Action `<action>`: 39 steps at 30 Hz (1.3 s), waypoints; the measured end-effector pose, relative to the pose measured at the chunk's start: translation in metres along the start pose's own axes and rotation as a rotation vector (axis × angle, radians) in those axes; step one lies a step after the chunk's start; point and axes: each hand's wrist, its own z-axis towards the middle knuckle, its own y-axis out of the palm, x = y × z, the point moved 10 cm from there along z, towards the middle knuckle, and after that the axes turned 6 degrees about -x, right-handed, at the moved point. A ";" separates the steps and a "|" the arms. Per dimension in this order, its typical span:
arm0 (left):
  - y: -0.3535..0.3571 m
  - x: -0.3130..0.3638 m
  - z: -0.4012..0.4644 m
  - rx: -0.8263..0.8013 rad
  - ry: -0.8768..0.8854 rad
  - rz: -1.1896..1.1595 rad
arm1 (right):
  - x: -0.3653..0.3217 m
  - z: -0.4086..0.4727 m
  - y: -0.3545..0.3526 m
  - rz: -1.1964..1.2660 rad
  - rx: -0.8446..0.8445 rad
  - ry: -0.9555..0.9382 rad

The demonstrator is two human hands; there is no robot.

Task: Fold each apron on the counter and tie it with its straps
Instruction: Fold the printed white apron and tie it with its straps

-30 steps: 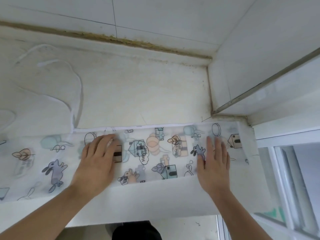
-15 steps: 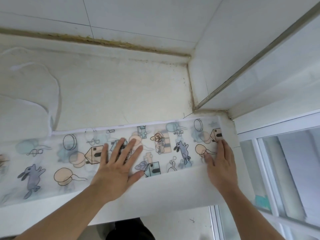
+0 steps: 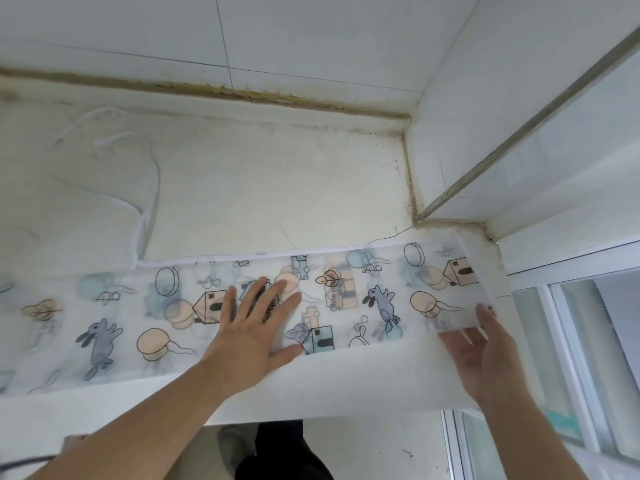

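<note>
The stained white bench (image 3: 277, 188) carries 1 folded printed apron (image 3: 346, 299) under the flat left hand (image 3: 249, 334); its white straps (image 3: 149, 188) trail beyond that hand.

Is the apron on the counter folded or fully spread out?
Folded into a long band: the apron shows doubled prints through its layers. Its strap lies loose, untied.

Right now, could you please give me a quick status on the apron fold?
Left hand flat on apron, pinning it. Right hand lifting the right end. Straps loose on counter, untied. Nothing in the way.
</note>
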 end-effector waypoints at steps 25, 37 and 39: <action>-0.022 -0.086 -0.114 0.089 -0.319 -1.872 | 0.148 -0.245 0.285 -1.660 -0.657 -1.097; 0.033 -0.216 -0.207 0.356 -0.793 -1.792 | 0.216 -0.197 0.238 -1.852 -0.578 -0.883; 0.039 -0.219 -0.204 0.320 -0.820 -1.605 | 0.175 -0.169 0.208 -1.586 -0.290 -0.749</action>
